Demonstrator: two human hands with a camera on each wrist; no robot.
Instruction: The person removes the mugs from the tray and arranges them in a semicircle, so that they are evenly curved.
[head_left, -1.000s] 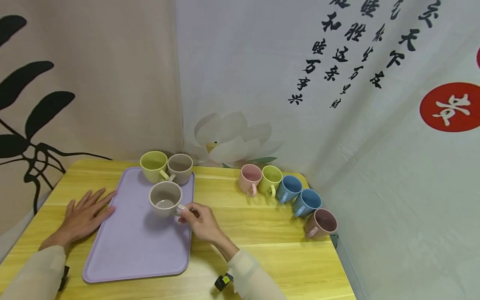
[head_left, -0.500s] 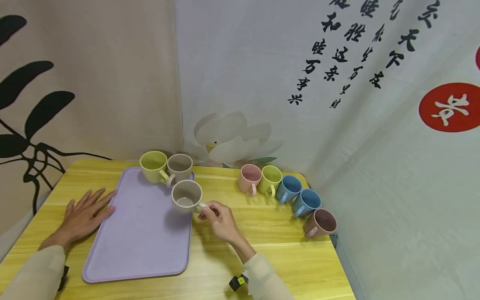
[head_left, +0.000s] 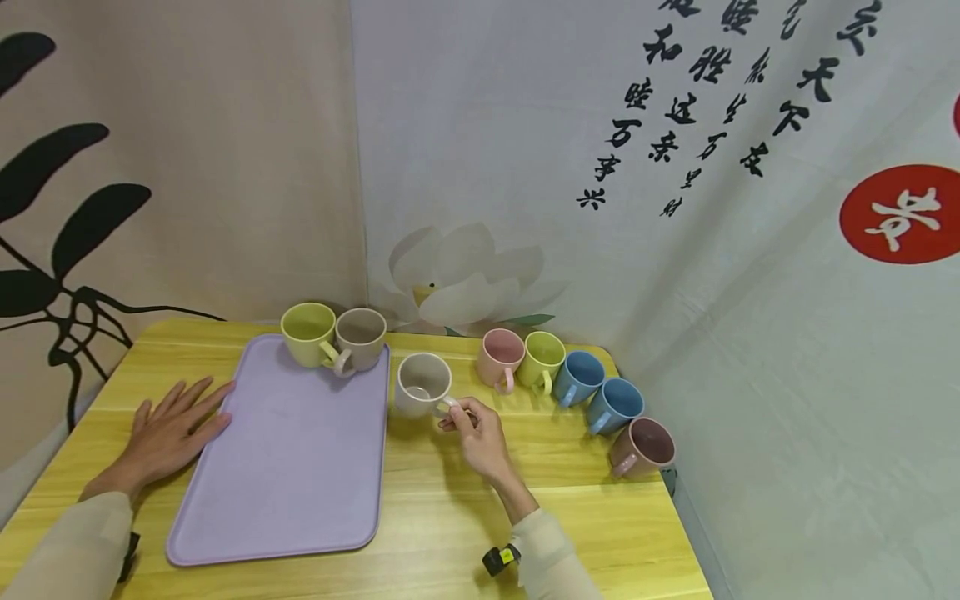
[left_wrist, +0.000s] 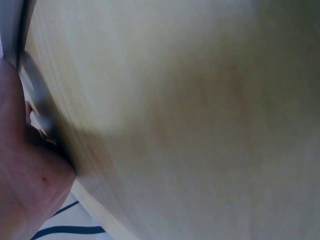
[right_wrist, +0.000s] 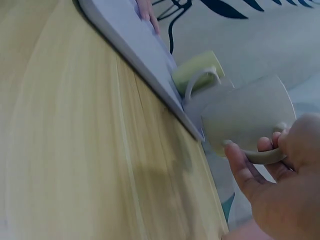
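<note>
By its handle, my right hand (head_left: 483,437) pinches a grey-beige mug (head_left: 423,385) held upright just right of the tray; the right wrist view shows the same mug (right_wrist: 247,112) with thumb and fingers at the handle. My left hand (head_left: 165,429) lies flat with fingers spread, its fingertips touching the left rim of the lilac tray (head_left: 285,475). At the tray's far end stand a yellow-green mug (head_left: 307,333) and a second grey-beige mug (head_left: 362,340), side by side. In the left wrist view only part of the left hand (left_wrist: 30,175) shows.
On the right of the wooden table (head_left: 450,533) several mugs form a slanting row: a pink mug (head_left: 500,358), a yellow-green mug (head_left: 542,361), two blue mugs (head_left: 579,377) and a mauve mug (head_left: 642,447) near the right edge. A printed curtain (head_left: 480,167) hangs behind.
My right hand has carried the grey-beige mug rightward, from over the tray to beyond its right rim. The left hand and the other mugs have stayed in place.
</note>
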